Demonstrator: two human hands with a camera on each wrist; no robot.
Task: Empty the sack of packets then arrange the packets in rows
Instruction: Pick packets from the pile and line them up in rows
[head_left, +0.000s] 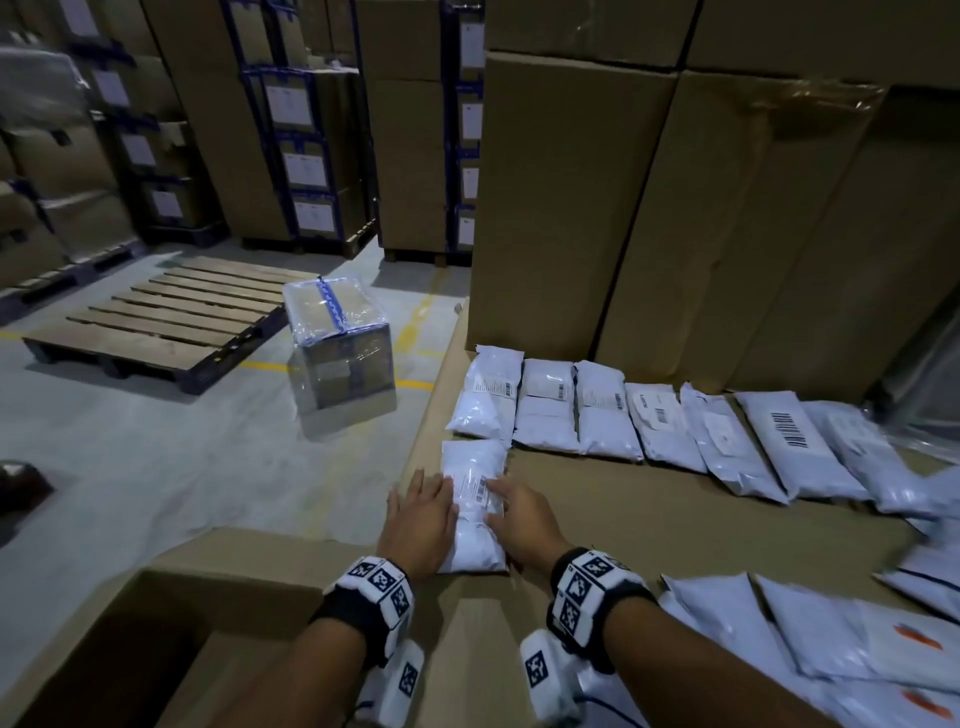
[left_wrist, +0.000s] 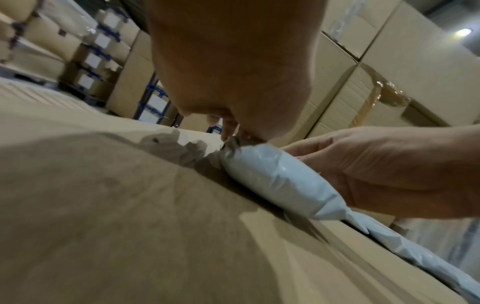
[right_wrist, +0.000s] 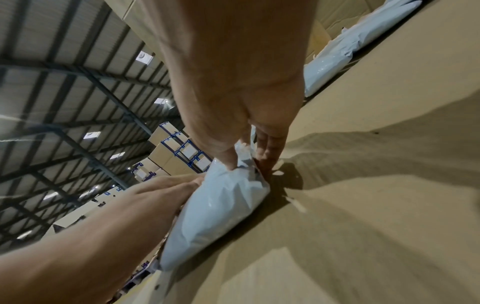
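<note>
A white packet (head_left: 474, 499) with a barcode label lies on the cardboard surface (head_left: 623, 509), just in front of the left end of a back row of several white packets (head_left: 649, 421). My left hand (head_left: 422, 512) lies flat against the packet's left edge with straight fingers. My right hand (head_left: 517, 512) holds its right edge, thumb on top and fingers down the side. In the left wrist view my left fingertips (left_wrist: 228, 131) touch the packet (left_wrist: 272, 181). In the right wrist view my right hand (right_wrist: 249, 156) pinches the packet (right_wrist: 221, 205).
A loose pile of white packets (head_left: 831, 639) lies at the near right. Tall cardboard boxes (head_left: 675, 218) stand right behind the back row. To the left the surface ends above the floor, where a wrapped box (head_left: 337, 343) and a wooden pallet (head_left: 166, 317) stand.
</note>
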